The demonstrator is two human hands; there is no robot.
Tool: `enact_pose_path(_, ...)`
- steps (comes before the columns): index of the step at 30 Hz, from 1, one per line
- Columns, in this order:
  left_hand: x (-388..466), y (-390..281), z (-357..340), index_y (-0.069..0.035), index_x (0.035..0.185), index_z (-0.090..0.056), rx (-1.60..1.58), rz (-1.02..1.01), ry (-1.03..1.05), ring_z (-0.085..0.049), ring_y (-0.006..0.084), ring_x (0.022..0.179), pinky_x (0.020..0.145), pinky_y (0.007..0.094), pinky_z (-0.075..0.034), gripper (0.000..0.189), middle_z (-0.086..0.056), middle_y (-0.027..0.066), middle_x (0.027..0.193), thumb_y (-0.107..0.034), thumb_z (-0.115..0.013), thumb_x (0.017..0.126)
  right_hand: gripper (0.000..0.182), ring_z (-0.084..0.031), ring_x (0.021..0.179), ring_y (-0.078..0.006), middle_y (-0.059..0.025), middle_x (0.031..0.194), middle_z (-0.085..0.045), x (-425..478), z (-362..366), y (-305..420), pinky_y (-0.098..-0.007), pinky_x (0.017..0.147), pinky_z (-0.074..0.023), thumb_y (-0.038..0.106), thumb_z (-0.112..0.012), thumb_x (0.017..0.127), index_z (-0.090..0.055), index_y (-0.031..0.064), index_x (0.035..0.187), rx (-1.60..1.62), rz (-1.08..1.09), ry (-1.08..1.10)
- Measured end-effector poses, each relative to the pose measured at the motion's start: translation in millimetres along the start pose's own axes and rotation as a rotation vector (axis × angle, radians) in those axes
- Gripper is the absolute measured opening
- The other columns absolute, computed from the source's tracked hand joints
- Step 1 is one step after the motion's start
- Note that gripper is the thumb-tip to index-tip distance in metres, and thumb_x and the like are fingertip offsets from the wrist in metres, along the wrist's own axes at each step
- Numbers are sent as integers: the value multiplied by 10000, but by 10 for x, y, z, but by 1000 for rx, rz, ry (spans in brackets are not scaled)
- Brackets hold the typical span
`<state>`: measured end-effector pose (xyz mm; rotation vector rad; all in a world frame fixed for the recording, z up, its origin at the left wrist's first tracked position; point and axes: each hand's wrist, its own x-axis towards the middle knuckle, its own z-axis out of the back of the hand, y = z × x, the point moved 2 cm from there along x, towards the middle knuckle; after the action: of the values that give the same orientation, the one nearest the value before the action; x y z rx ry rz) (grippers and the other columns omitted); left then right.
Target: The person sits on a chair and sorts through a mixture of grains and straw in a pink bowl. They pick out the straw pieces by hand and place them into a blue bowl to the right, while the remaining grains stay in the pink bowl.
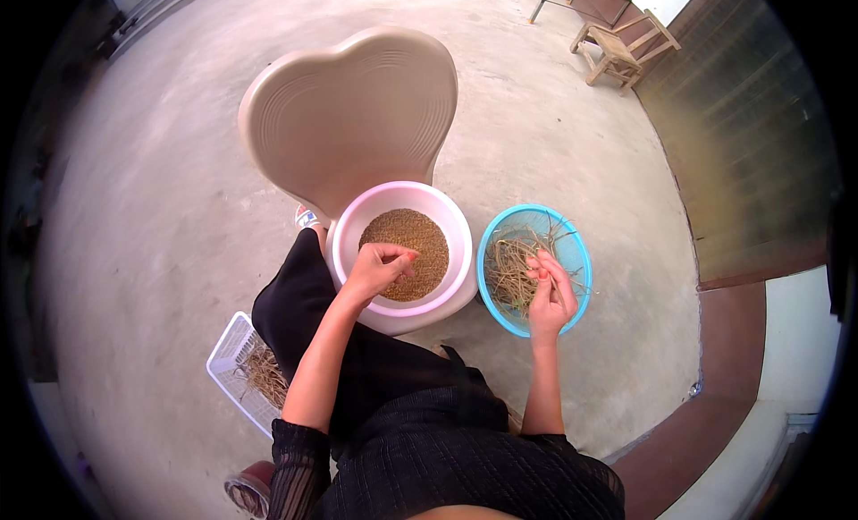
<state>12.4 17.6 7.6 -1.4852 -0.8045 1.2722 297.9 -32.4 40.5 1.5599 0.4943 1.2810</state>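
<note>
A pink-rimmed white basin (462,252) stands on the seat of a plastic chair with a heart-shaped back (355,104). Small brown grains or seeds (422,228) cover its bottom. Over the basin's left part is my left hand (385,268), thumb and fingertips pinched together; whether something small is between them cannot be told. To the right, a blue plastic basket (493,312) contains dry, straw-like stalks (509,272). My right hand (553,295) is above this basket's right part, its fingers curled close to the stalks. I cannot tell whether it grips any.
A white plastic basket (224,359) with more dry stalks (265,376) lies on the concrete floor at the left, beside my leg. Below it is a dark red container (258,483). A small wooden chair (613,50) stands near the wall at the upper right.
</note>
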Motion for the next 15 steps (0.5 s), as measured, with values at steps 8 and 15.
enact_pose_path(8,-54,63,-182,21,1035,-651,-320,289,127,-585,76,655,514,206,-471,359,-682,82,894,-309,-610,901,223,-664,863,-267,-147,1023,-657,-442,-774,183,-318,708,-538,-84,-646,734,-654,-14,945,-291,421,303)
enact_pose_path(15,40,347,-90,-16,1008,-649,-532,299,-132,-620,108,734,646,245,-503,288,-682,65,894,-280,-614,899,279,-657,909,-273,-156,1093,-630,-688,-1197,73,-332,744,-546,-71,-621,733,-650,-15,1004,-224,560,540)
